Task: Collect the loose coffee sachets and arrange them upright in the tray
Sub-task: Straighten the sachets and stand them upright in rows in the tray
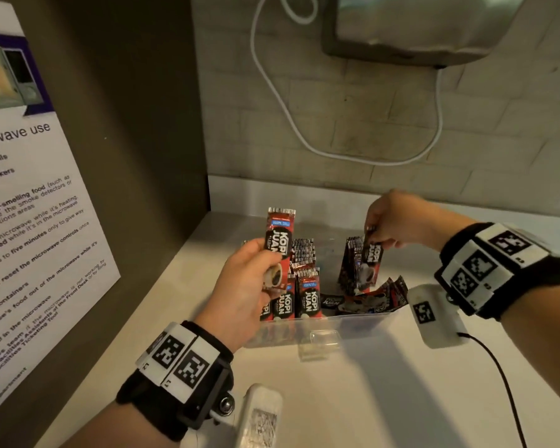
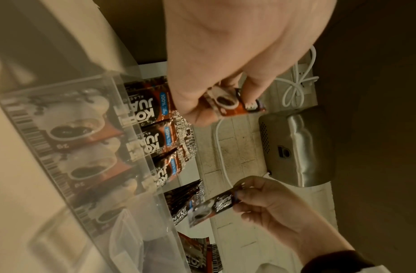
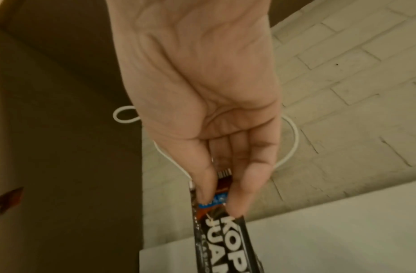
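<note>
A clear plastic tray [image 1: 362,321] stands on the white counter with several red-and-black coffee sachets [image 1: 307,294] upright in rows on its left side. A few more sachets [image 1: 372,299] lie flat at its right end. My left hand [image 1: 249,286] pinches one sachet [image 1: 280,234] by its lower part and holds it upright above the tray's left end. My right hand [image 1: 388,221] pinches the top of another sachet [image 1: 370,257] and holds it against an upright stack in the tray's right half. The right wrist view shows thumb and fingers [image 3: 246,186] on that sachet [image 3: 227,240].
A brown wall panel with a microwave notice [image 1: 29,221] closes off the left. The brick wall behind carries a steel dispenser [image 1: 411,24] and a looping white cable [image 1: 337,147]. A black cable [image 1: 505,389] trails over the counter at right.
</note>
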Motion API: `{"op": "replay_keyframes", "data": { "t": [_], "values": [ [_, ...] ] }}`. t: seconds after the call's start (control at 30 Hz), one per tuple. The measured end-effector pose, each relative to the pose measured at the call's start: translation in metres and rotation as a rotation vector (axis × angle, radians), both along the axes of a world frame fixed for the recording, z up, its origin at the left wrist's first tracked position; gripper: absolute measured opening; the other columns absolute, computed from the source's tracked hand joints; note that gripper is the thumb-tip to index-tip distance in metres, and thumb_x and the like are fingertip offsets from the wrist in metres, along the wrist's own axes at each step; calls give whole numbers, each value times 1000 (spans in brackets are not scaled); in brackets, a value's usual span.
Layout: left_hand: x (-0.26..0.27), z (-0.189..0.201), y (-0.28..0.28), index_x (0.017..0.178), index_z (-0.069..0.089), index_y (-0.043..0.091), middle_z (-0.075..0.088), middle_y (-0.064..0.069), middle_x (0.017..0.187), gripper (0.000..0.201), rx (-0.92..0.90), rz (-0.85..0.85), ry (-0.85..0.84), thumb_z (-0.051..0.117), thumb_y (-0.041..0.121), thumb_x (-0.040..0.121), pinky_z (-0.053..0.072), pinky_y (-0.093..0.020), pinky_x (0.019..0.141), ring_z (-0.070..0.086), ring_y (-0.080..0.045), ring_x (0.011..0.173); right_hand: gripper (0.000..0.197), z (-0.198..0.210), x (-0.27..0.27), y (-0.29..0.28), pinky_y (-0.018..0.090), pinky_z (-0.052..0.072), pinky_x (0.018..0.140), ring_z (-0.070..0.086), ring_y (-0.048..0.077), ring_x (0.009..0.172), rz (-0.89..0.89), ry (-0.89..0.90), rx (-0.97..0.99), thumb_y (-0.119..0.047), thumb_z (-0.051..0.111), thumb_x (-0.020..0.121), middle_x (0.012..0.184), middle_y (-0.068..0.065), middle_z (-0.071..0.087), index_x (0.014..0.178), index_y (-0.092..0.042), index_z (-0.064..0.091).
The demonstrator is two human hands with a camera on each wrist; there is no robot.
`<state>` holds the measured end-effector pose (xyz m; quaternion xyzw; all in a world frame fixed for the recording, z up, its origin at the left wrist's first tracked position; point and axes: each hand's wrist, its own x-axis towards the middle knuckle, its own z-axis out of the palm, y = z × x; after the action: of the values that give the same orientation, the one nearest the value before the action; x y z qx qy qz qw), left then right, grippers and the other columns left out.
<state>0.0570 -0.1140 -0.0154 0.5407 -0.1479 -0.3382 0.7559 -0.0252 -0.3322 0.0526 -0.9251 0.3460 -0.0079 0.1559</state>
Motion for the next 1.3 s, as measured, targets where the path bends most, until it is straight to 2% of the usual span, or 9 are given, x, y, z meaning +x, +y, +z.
{"op": "replay_keyframes", "data": {
  "t": [0.07,0.2,0.53,0.73,0.9,0.97,1.1,1.2,1.3],
  "values": [
    [1,-2,2,105,65,14,74,-9,97,18,10,1,-39,57,6,92,56,-38,82,71,-22,89,9,-12,1,-1,19,49,47,64,12,58,3,14,-11,-6,67,85,68,4,66,84,-15,64],
    [3,-5,6,109,67,10,73,-10,102,23,-4,26,-58,62,1,88,60,-31,75,72,-21,91,9,-25,4,-2,19,47,45,64,12,55,-3,47,-15,-5,67,85,65,4,65,86,-13,63],
    [5,-8,4,103,69,14,74,-9,101,23,-20,14,-71,64,0,87,60,-28,73,72,-21,93,6,-41,11,-1,32,58,71,70,24,73,45,123,-133,0,67,78,79,13,71,83,-3,71],
    [4,-11,-2,105,69,15,76,-4,96,23,5,-21,-82,65,2,87,58,-28,71,73,-17,87,9,-44,10,0,24,49,54,67,26,77,50,141,-163,0,71,72,81,14,70,71,-4,63],
    [-4,-12,-17,89,70,19,75,-9,94,26,64,-99,-116,57,-3,89,56,-39,82,70,-20,84,27,-34,5,-3,32,53,67,63,24,83,56,103,-237,-15,77,74,91,9,68,97,-3,66],
    [-8,-13,-25,91,70,20,74,-10,95,26,87,-116,-149,58,-3,88,56,-38,80,70,-19,82,29,-20,1,0,27,44,61,59,22,79,11,-120,-159,-26,76,79,90,6,65,99,-10,64],
    [-17,-15,-45,103,66,13,71,-11,93,26,88,-133,-193,67,-3,82,55,-23,67,68,-14,75,24,7,-13,20,25,42,48,59,20,61,42,-490,352,-33,68,85,86,7,68,98,-13,64],
    [-24,-18,-61,91,63,16,66,-5,85,25,101,-139,-205,72,-4,79,50,-19,60,65,-12,70,23,15,-24,27,24,44,45,61,18,57,145,-403,453,-15,74,80,79,7,68,100,-14,64],
    [-31,-21,-77,93,63,17,67,-7,90,22,137,-148,-221,73,2,80,53,-26,72,65,-17,80,17,12,-29,24,17,46,41,60,9,46,168,-376,402,7,70,78,67,6,65,86,-7,66]
  ]
}}
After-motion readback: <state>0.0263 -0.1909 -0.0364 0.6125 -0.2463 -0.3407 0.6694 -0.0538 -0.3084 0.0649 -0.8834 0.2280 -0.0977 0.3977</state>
